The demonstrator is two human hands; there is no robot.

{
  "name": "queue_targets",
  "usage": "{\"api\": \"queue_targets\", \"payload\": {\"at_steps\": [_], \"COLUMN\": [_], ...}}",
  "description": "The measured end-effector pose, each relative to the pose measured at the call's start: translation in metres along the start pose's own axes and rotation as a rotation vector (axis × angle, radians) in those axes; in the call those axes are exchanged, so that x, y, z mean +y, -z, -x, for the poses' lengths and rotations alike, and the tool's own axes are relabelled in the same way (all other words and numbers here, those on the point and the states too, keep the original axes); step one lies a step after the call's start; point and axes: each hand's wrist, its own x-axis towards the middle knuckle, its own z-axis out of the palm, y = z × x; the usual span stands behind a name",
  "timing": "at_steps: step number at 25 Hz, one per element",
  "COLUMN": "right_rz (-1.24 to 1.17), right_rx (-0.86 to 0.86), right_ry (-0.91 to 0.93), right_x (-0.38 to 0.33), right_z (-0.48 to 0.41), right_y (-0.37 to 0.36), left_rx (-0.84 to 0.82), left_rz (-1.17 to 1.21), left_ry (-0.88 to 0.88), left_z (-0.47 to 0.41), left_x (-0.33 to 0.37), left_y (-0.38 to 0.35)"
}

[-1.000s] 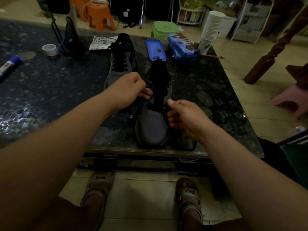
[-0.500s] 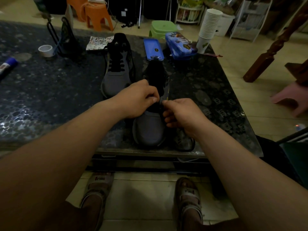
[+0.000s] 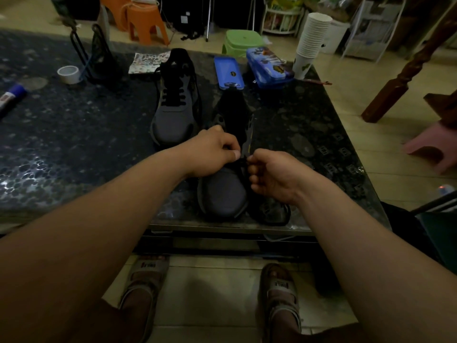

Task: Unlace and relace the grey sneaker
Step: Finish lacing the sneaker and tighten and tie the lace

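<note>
A grey sneaker (image 3: 223, 194) stands at the near edge of the dark table (image 3: 74, 134), toe toward me, its black tongue raised behind my hands. Over the sneaker's lower eyelets, my left hand (image 3: 212, 153) pinches the black lace (image 3: 243, 161) between thumb and fingers. My right hand (image 3: 270, 175) pinches the same lace from the right, fingers curled. The two hands nearly touch. A second grey sneaker (image 3: 174, 107) with its black laces in place stands further back on the left.
Behind the shoes lie a blue lid (image 3: 228, 73) and a blue tin case (image 3: 268, 66), with a stack of paper cups (image 3: 311, 43) at the far right corner. A tape roll (image 3: 69, 74), a glue stick (image 3: 11, 97) and a black stand (image 3: 95, 55) sit at left.
Both hands have come together over the near sneaker's eyelets. The left hand moved right and toward me; the right hand closed in on the lace.
</note>
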Motion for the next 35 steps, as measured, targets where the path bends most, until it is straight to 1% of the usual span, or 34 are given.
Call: {"api": "queue_targets", "payload": {"at_steps": [2, 5, 9, 12, 14, 15, 17, 19, 20, 21, 22, 24, 27, 29, 31, 32, 34, 35], "right_rz": [0.046, 0.081, 0.057, 0.050, 0.141, 0.221, 0.410, 0.706, 0.838, 0.900, 0.859, 0.628, 0.436, 0.281, 0.163, 0.141, 0.152, 0.200], "right_rx": [0.003, 0.022, 0.024, 0.023, 0.095, 0.170, 0.298, 0.289, 0.250, 0.202, 0.143, 0.070, 0.115, 0.101, 0.067, 0.064, 0.063, 0.069], "right_ry": [0.038, 0.108, 0.109, 0.109, 0.165, 0.247, 0.508, 0.774, 0.859, 0.891, 0.873, 0.770, 0.739, 0.743, 0.737, 0.729, 0.726, 0.727], "right_x": [0.000, 0.004, 0.007, 0.006, 0.007, 0.008, 0.007, -0.002, -0.009, -0.015, -0.022, -0.037, -0.054, -0.062, -0.065, -0.065, -0.064, -0.064], "right_z": [0.001, 0.002, -0.001, 0.001, 0.000, 0.000, -0.001, 0.000, 0.000, 0.002, 0.009, 0.020, 0.041, 0.052, 0.058, 0.060, 0.063, 0.064], "right_y": [-0.003, -0.007, -0.005, -0.004, -0.002, -0.002, -0.004, -0.010, -0.016, -0.022, -0.028, -0.029, -0.010, 0.004, 0.015, 0.017, 0.016, 0.014], "left_rx": [0.002, 0.027, 0.164, 0.179, 0.222, 0.244, 0.260, 0.235, 0.231, 0.239, 0.254, 0.291, 0.355, 0.387, 0.381, 0.382, 0.418, 0.445], "left_rz": [0.072, 0.107, 0.384, 0.383, 0.325, 0.324, 0.371, 0.426, 0.450, 0.458, 0.449, 0.420, 0.427, 0.495, 0.686, 0.813, 1.115, 1.271], "left_ry": [0.049, 0.020, 0.078, 0.089, 0.079, 0.071, 0.028, -0.031, -0.060, -0.084, -0.100, -0.110, -0.069, -0.038, -0.023, -0.018, -0.001, 0.005], "left_z": [-0.001, 0.000, 0.001, 0.001, 0.006, 0.010, 0.022, 0.035, 0.040, 0.044, 0.046, 0.052, 0.062, 0.067, 0.068, 0.069, 0.070, 0.070], "left_x": [0.000, 0.004, 0.001, -0.004, -0.003, -0.003, -0.005, -0.001, 0.003, 0.006, 0.008, 0.007, 0.001, 0.000, -0.001, -0.002, -0.004, -0.008], "left_y": [-0.003, -0.007, -0.009, -0.003, 0.010, 0.017, 0.031, 0.039, 0.041, 0.043, 0.045, 0.051, 0.061, 0.065, 0.065, 0.066, 0.070, 0.073]}}
